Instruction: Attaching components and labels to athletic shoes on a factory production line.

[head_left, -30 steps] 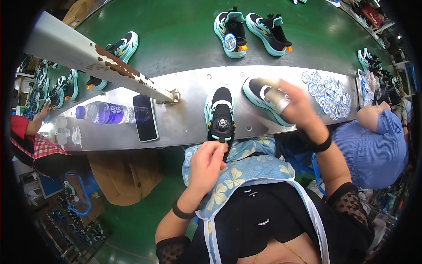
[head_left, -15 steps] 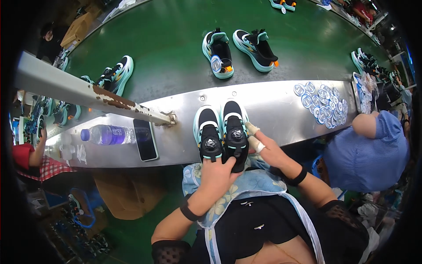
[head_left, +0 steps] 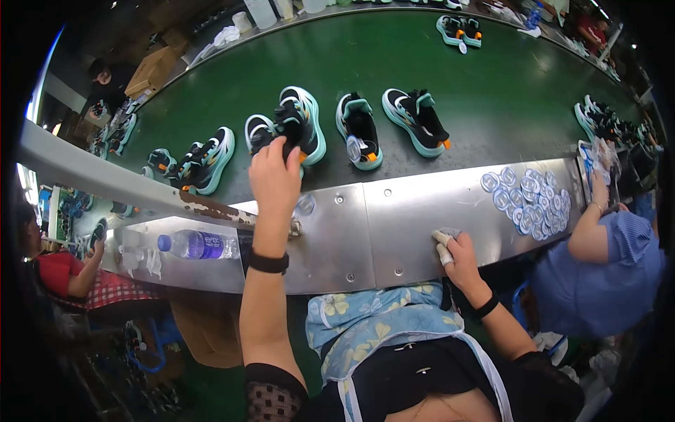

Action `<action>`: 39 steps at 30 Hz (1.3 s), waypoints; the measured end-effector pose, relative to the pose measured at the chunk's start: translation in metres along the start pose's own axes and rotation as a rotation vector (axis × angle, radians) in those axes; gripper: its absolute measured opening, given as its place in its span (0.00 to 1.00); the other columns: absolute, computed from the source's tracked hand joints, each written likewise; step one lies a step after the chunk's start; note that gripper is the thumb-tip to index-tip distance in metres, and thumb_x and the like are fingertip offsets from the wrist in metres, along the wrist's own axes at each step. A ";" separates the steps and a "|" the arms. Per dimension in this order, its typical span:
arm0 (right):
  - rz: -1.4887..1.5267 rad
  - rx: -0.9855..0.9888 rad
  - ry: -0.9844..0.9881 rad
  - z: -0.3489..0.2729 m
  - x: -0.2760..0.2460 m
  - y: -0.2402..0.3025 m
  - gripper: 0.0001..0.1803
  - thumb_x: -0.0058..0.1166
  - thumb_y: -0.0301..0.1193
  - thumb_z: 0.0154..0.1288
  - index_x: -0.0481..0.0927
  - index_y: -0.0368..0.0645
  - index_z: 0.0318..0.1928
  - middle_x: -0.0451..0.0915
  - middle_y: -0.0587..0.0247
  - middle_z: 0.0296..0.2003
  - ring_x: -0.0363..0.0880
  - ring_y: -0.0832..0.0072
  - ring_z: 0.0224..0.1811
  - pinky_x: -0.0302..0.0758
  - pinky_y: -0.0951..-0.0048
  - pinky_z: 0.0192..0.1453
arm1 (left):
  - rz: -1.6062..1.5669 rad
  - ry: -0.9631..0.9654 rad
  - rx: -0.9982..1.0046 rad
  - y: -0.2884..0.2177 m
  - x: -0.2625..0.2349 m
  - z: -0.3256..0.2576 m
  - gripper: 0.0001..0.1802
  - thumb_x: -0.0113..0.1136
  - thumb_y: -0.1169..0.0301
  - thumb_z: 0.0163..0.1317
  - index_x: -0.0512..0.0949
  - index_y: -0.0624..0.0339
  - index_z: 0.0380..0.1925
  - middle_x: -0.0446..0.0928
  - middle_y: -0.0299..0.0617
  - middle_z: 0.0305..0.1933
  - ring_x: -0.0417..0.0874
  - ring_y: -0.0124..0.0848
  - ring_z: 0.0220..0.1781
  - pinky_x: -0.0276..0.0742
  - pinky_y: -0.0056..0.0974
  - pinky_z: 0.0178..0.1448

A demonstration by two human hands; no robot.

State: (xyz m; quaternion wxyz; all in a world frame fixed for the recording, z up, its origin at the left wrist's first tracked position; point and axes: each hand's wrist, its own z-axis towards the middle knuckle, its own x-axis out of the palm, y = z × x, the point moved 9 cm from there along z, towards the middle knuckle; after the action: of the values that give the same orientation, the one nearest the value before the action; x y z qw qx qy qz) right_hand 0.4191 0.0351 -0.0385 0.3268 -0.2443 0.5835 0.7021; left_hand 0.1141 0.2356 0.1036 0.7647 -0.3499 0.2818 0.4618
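Your left hand (head_left: 275,172) grips a pair of sneakers (head_left: 285,130) at the green belt's (head_left: 492,91) near edge; they look light and stiff-soled, so hold the heels. Your right hand (head_left: 460,257) is curled around a cloth (head_left: 446,235) on the steel bench (head_left: 415,211).

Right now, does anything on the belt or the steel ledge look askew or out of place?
A water bottle lies on its side on the steel ledge. The pair under the left hand sits crooked, shoes overlapping. Nothing looks spilled.

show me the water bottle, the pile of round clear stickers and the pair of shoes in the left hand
water bottle (head_left: 199,245), head view, on its purple label
round clear stickers (head_left: 529,200), head view, middle of the pile
pair of shoes (head_left: 299,126), head view, on the right shoe's black upper
left hand (head_left: 274,176), head view, back of the hand
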 end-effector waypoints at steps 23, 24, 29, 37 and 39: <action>-0.129 -0.082 -0.110 -0.010 0.009 -0.002 0.24 0.54 0.23 0.45 0.82 0.44 0.48 0.77 0.56 0.42 0.72 0.56 0.44 0.66 0.59 0.53 | -0.322 0.538 0.132 -0.154 0.212 -0.034 0.14 0.66 0.60 0.53 0.79 0.53 0.36 0.78 0.47 0.33 0.77 0.46 0.41 0.69 0.47 0.47; -0.115 -0.074 -0.104 -0.012 0.010 -0.004 0.24 0.54 0.23 0.45 0.82 0.44 0.48 0.77 0.56 0.42 0.72 0.56 0.44 0.66 0.59 0.53 | -0.379 0.589 0.131 -0.149 0.198 -0.034 0.14 0.65 0.59 0.54 0.79 0.54 0.34 0.78 0.47 0.31 0.78 0.46 0.39 0.69 0.47 0.46; -0.127 -0.051 -0.112 -0.018 0.010 -0.011 0.25 0.53 0.22 0.45 0.82 0.44 0.49 0.76 0.56 0.42 0.71 0.55 0.44 0.67 0.58 0.53 | -0.656 0.909 0.384 -0.142 0.088 -0.083 0.13 0.64 0.60 0.50 0.80 0.56 0.33 0.80 0.48 0.30 0.80 0.50 0.37 0.73 0.51 0.41; 0.174 0.127 0.143 0.007 0.013 -0.032 0.18 0.54 0.23 0.59 0.81 0.44 0.52 0.77 0.54 0.44 0.74 0.59 0.44 0.69 0.64 0.51 | -0.528 0.788 0.213 -0.092 -0.042 -0.166 0.16 0.63 0.76 0.47 0.82 0.56 0.39 0.76 0.45 0.38 0.76 0.45 0.43 0.72 0.47 0.44; 0.580 0.237 0.252 0.021 0.018 -0.029 0.20 0.56 0.26 0.62 0.78 0.44 0.56 0.78 0.56 0.46 0.76 0.66 0.44 0.71 0.71 0.50 | -0.533 0.706 0.051 -0.091 -0.055 -0.165 0.15 0.63 0.77 0.47 0.82 0.58 0.39 0.77 0.45 0.39 0.77 0.44 0.44 0.73 0.48 0.43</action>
State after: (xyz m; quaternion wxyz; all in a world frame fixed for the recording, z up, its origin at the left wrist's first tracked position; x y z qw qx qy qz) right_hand 0.4297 0.0618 -0.0665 0.0648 -0.1133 0.7420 0.6575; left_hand 0.1553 0.0463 0.0712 0.7224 -0.5277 0.4370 0.0934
